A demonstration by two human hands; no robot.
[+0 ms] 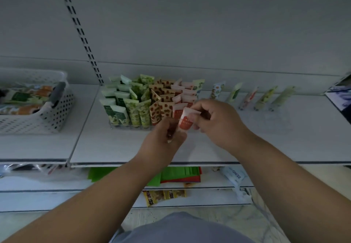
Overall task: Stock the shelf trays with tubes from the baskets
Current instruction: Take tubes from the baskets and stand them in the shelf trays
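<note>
A clear shelf tray on the white shelf holds rows of upright tubes: green on the left, brown-patterned in the middle, red-and-white on the right. Just in front of the tray's right end, both hands hold a red-and-white tube. My right hand pinches its upper crimped end. My left hand grips its lower cap end, fingers curled. A second clear tray to the right holds several single tubes along its back. A white perforated basket with mixed tubes stands at the far left.
The shelf's front edge runs just below my hands. Lower shelves hold green and red packets, yellow snack packs and a white pack. A slotted upright rises on the back panel. A dark object juts in at the right.
</note>
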